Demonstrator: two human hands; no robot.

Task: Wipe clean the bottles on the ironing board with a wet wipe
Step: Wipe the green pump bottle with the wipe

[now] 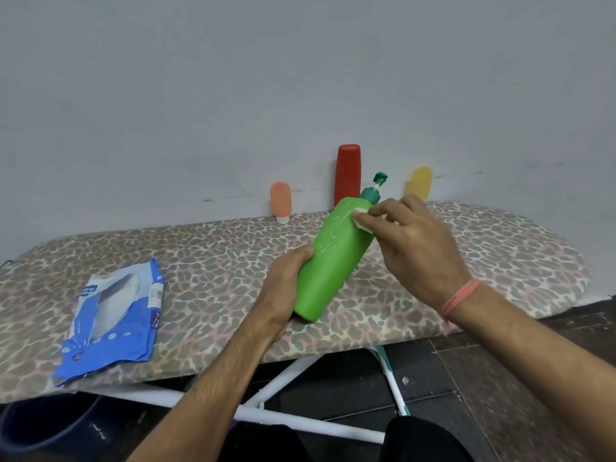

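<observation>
The left hand (287, 281) is wrapped round the lower body of a green pump bottle (333, 258), thumb on the near face and fingers behind it, holding the bottle tilted above the ironing board (483, 248) with its dark green pump head (376, 186) pointing up and away. The right hand (413, 241) pinches a small white wet wipe (361, 220) between thumb and fingertips and presses it to the bottle's shoulder, just below the pump collar; pale streaks show on the green plastic beneath it. A pink band (461, 295) circles the right wrist.

Along the far edge of the board, against the grey wall, stand three more bottles: a small orange one (280, 200) on its white cap to the left, a tall red one (347, 173) partly behind the green bottle, and a yellow one (421, 183) showing above the right hand's knuckles. A blue wet wipe packet (113, 321) (its top flap peeled open) lies flat on the board's left part, well apart from the hands.
</observation>
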